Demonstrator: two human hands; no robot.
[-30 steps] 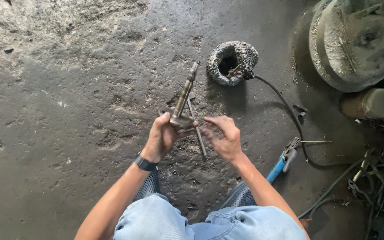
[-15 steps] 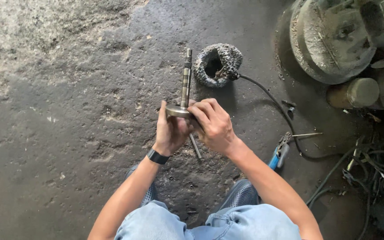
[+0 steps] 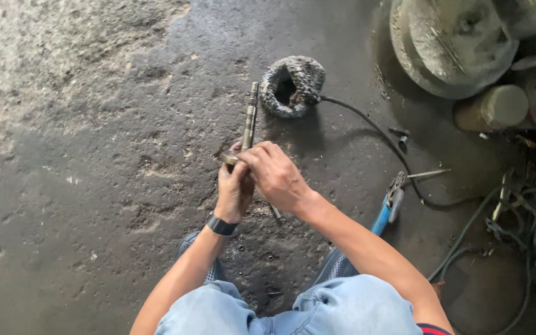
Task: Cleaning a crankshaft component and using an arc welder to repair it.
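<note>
A long grimy metal shaft (image 3: 251, 118) points away from me, its near end between my two hands above the dark concrete floor. My left hand (image 3: 232, 193), with a black watch on the wrist, grips the shaft's lower part from below. My right hand (image 3: 276, 177) is folded over the top of the left, fingers pinching a small flange or ring (image 3: 229, 158) on the shaft. A thin rod end (image 3: 275, 214) sticks out below my right hand. Most of the flange is hidden by my fingers.
A dirty round ring-shaped part (image 3: 292, 85) with a black cable (image 3: 384, 139) lies just beyond the shaft. Blue-handled pliers (image 3: 388, 206) lie to the right. Large round metal machine parts (image 3: 460, 43) and tangled wires (image 3: 516, 217) fill the right side. My knees in blue jeans (image 3: 293, 310) are below.
The shaft has swung from tilted to nearly straight away from me. My right hand moved from beside the shaft to over my left hand, closing on the flange.
</note>
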